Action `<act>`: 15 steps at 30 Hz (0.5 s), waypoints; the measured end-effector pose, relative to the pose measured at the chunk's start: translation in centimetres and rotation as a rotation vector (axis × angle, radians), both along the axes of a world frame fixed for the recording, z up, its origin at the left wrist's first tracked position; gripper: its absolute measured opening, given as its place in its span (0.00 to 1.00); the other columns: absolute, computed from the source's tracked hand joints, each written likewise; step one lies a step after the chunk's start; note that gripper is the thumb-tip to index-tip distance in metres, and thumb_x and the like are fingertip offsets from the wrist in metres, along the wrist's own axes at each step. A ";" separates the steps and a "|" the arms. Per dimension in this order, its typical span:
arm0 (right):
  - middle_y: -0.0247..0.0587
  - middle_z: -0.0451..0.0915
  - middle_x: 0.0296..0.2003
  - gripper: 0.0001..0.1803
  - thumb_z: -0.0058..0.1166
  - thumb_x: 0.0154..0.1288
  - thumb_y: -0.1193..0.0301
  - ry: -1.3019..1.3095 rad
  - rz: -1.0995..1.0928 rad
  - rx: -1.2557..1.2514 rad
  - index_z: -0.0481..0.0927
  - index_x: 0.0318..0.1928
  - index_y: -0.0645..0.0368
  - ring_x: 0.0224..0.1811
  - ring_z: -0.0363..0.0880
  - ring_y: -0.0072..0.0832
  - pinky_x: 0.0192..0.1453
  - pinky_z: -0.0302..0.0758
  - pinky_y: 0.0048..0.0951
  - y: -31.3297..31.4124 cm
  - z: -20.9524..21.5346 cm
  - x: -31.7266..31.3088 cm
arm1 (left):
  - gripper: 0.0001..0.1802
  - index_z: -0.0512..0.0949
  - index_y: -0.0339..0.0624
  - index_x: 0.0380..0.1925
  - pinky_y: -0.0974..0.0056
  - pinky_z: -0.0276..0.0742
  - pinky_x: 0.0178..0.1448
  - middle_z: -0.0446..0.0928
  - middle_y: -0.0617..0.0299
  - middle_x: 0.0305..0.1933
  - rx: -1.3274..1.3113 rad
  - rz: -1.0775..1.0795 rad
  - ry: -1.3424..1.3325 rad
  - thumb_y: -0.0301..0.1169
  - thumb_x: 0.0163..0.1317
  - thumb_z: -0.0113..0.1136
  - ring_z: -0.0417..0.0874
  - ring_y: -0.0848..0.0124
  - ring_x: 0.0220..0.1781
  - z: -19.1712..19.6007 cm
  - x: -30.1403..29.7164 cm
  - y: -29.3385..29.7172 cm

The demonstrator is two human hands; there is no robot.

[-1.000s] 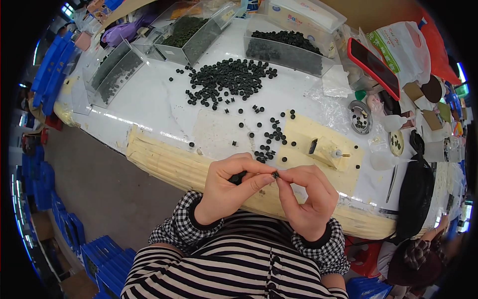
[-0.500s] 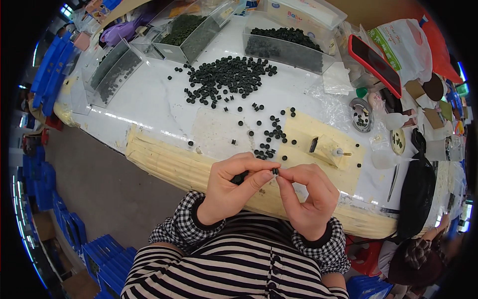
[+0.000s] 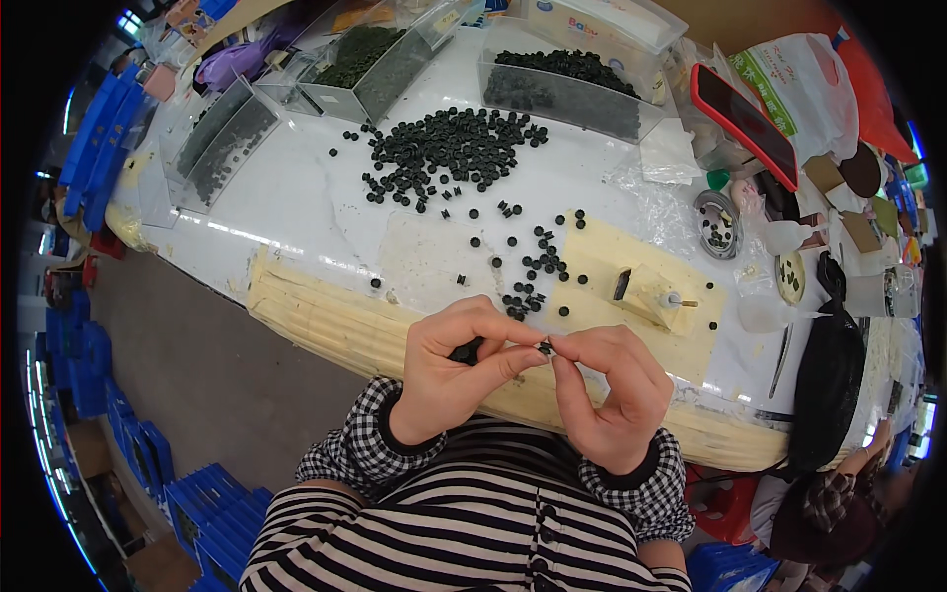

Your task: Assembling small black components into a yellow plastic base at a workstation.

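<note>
Close to the table's padded front edge, my left hand (image 3: 442, 373) and my right hand (image 3: 617, 393) meet fingertip to fingertip. Between them they pinch a small black spool-like part (image 3: 545, 347), mostly covered by thumbs and forefingers. More black material (image 3: 467, 351) shows inside the curled fingers of my left hand; its shape is hidden. Just beyond the hands lie several loose black parts (image 3: 523, 299) of the same kind. Farther back is a large pile of black parts (image 3: 449, 148).
Clear bins of black pieces (image 3: 562, 94) and dark green pieces (image 3: 360, 64) stand at the back. On the right are a small block jig with a metal pin (image 3: 656, 296), a red-cased phone (image 3: 745, 123), a dish (image 3: 717, 225), squeeze bottles (image 3: 764, 314), tweezers (image 3: 780, 362) and a black bag (image 3: 827, 380).
The black part has turned slightly between my fingertips, and the fingers have shifted a little around it. The left fingers sit slightly higher. Things on the table stay where they were.
</note>
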State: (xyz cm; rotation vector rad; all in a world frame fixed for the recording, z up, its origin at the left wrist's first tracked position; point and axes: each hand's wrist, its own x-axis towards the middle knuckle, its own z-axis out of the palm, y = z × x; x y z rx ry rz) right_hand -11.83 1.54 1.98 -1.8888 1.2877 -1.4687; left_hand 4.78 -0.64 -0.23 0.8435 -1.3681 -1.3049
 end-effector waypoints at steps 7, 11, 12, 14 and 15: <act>0.41 0.81 0.30 0.15 0.65 0.47 0.84 0.059 0.113 -0.048 0.84 0.38 0.63 0.28 0.80 0.29 0.29 0.76 0.23 0.0 0.0 -0.7 | 0.11 0.85 0.39 0.33 0.75 0.62 0.27 0.70 0.69 0.21 -0.080 -0.096 -0.011 0.19 0.47 0.71 0.67 0.81 0.23 -0.1 1.1 -0.7; 0.41 0.81 0.31 0.15 0.66 0.46 0.83 0.106 0.144 -0.089 0.84 0.38 0.63 0.29 0.81 0.29 0.28 0.76 0.24 0.0 0.0 -1.0 | 0.11 0.86 0.42 0.31 0.74 0.58 0.25 0.70 0.70 0.20 -0.124 -0.147 -0.107 0.20 0.46 0.73 0.66 0.81 0.22 0.4 1.7 -0.9; 0.40 0.81 0.31 0.14 0.66 0.46 0.83 0.120 0.152 -0.091 0.84 0.38 0.63 0.29 0.81 0.29 0.28 0.76 0.24 0.0 0.0 -1.0 | 0.11 0.86 0.43 0.31 0.73 0.57 0.25 0.70 0.71 0.20 -0.123 -0.158 -0.139 0.21 0.45 0.73 0.65 0.81 0.22 0.6 1.8 -0.9; 0.41 0.81 0.31 0.14 0.66 0.46 0.83 0.142 0.156 -0.105 0.83 0.37 0.63 0.29 0.81 0.30 0.28 0.76 0.24 0.0 -0.2 -1.2 | 0.11 0.86 0.43 0.31 0.73 0.57 0.24 0.69 0.70 0.19 -0.132 -0.158 -0.173 0.21 0.45 0.73 0.65 0.81 0.21 0.7 1.9 -1.0; 0.41 0.81 0.31 0.13 0.66 0.46 0.83 0.153 0.159 -0.112 0.83 0.36 0.63 0.29 0.81 0.30 0.29 0.76 0.25 0.0 -0.3 -1.2 | 0.11 0.86 0.43 0.32 0.73 0.56 0.24 0.69 0.70 0.19 -0.137 -0.158 -0.190 0.21 0.45 0.73 0.64 0.81 0.21 0.7 2.0 -1.0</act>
